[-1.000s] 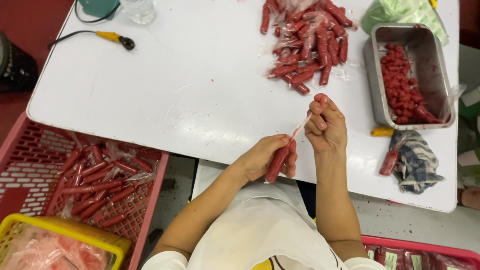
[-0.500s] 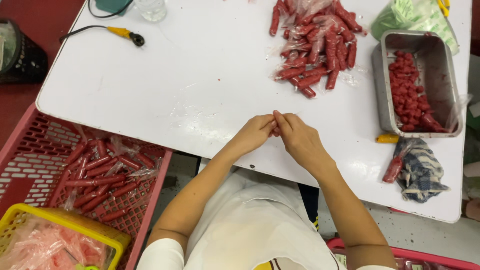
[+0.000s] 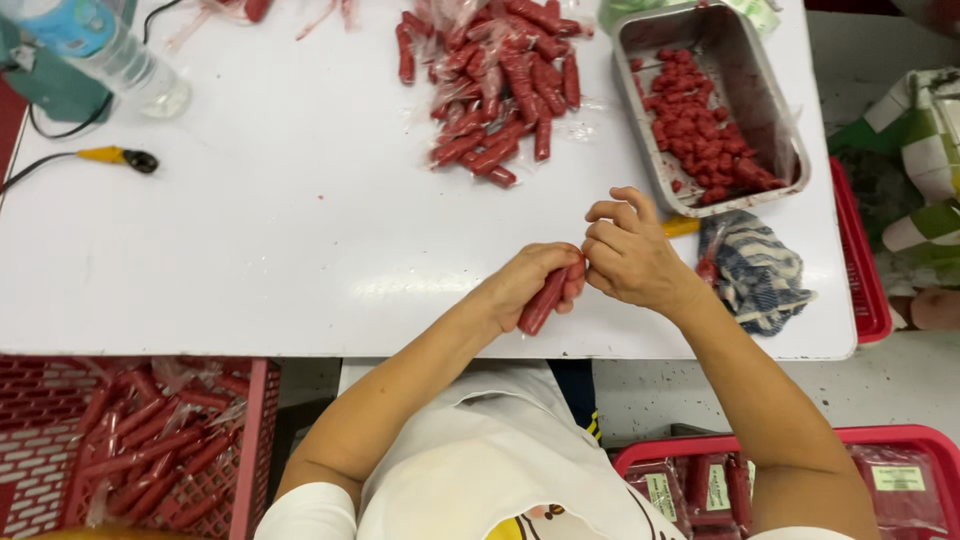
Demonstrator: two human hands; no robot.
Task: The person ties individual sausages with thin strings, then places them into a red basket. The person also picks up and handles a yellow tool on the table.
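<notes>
My left hand [image 3: 528,280] is closed around a red sausage [image 3: 541,302] near the front edge of the white table [image 3: 280,220]. My right hand [image 3: 628,252] pinches the sausage's upper end, its fingertips touching the left hand. A pile of wrapped red sausages [image 3: 495,85] lies further back on the table. To the right of both hands stands a metal tray [image 3: 775,110] holding red sausage pieces.
A blue and white cloth [image 3: 762,272] lies right of my right hand. A water bottle [image 3: 105,55] and a yellow-tipped cable [image 3: 105,156] sit at the far left. Red crates stand below the table: one with sausages [image 3: 150,450], one with packets [image 3: 790,470].
Both hands came together and shifted slightly right; a second ago the right hand was pulling a thin strip away from the sausage, now it pinches the sausage's end.
</notes>
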